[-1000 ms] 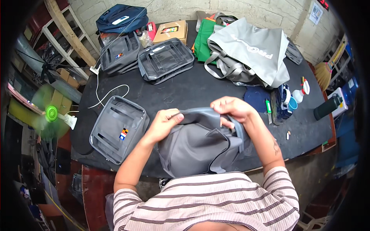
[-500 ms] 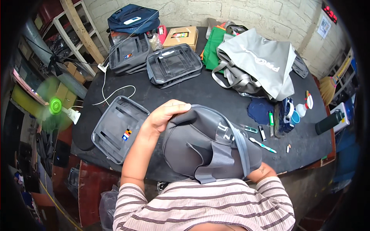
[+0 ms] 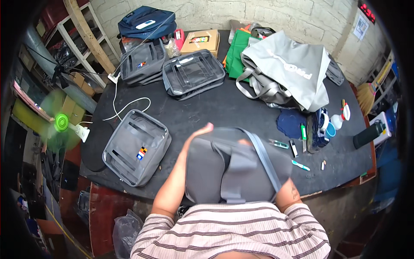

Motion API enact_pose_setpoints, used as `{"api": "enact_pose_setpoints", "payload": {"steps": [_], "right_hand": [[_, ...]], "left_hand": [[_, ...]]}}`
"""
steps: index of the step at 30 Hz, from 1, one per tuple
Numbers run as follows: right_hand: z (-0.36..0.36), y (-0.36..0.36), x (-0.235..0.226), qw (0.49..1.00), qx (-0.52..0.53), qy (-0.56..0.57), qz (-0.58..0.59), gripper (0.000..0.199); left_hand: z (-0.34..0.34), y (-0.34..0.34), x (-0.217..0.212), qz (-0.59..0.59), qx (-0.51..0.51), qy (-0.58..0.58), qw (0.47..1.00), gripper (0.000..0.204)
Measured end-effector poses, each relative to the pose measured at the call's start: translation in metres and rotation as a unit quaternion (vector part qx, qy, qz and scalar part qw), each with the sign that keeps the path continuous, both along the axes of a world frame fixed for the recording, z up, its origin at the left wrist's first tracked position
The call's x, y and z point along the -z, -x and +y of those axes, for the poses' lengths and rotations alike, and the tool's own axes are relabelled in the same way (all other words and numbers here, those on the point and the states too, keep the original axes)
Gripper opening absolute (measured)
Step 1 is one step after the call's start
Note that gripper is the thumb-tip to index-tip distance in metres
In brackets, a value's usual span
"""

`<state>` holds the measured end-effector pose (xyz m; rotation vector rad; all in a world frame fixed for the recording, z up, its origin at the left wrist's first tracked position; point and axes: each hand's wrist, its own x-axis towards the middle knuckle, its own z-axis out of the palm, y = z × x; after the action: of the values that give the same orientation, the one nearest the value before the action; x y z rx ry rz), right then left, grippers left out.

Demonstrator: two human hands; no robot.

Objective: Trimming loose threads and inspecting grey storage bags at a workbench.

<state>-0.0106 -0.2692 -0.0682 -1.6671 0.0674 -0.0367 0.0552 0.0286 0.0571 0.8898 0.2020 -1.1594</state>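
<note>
A grey fabric bag (image 3: 207,172) with a loose flap and a blue-grey zipper edge is held up in front of my body, blurred by motion. At its upper left edge is my left hand (image 3: 201,131), closed on the bag, one fingertip sticking up and the rest partly hidden. My right forearm runs behind the bag's right side. A small blurred patch of my right hand (image 3: 244,142) shows at the bag's top, its fingers mostly hidden. To the left lies a grey case (image 3: 159,149) with a clear top and a small coloured patch.
Two more grey cases, one a clear-topped case (image 3: 194,73), lie toward the back, near a navy backpack (image 3: 146,21) and a cardboard box (image 3: 200,42). A large grey tote (image 3: 289,69) lies back right. Snips (image 3: 278,143), a toothbrush (image 3: 300,165) and a spray bottle (image 3: 340,118) are to the right.
The grey bag has turned, bringing its flap upright and hiding its printed part. My left hand has shifted from gripping over its top edge to its left side.
</note>
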Motion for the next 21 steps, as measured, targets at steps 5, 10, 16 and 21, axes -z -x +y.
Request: {"api": "enact_pose_setpoints", "payload": {"steps": [5, 10, 16, 21], "right_hand": [[0.045, 0.049, -0.107, 0.970, 0.023, -0.214, -0.112, 0.024], [0.113, 0.082, -0.148, 0.911, 0.055, 0.328, -0.244, 0.053], [0.125, 0.065, -0.150, 0.777, 0.173, 0.466, -0.386, 0.021], [0.131, 0.058, -0.151, 0.998, 0.030, -0.021, -0.051, 0.018]], "left_hand": [[0.069, -0.023, 0.034, 0.031, -0.182, 0.252, 0.950, 0.047], [0.114, -0.026, 0.091, 0.010, -0.090, 0.303, 0.949, 0.058], [0.050, 0.005, -0.031, -0.366, 0.079, -0.012, 0.927, 0.013], [0.002, -0.012, 0.001, -0.487, 0.147, 0.154, 0.847, 0.008]]}}
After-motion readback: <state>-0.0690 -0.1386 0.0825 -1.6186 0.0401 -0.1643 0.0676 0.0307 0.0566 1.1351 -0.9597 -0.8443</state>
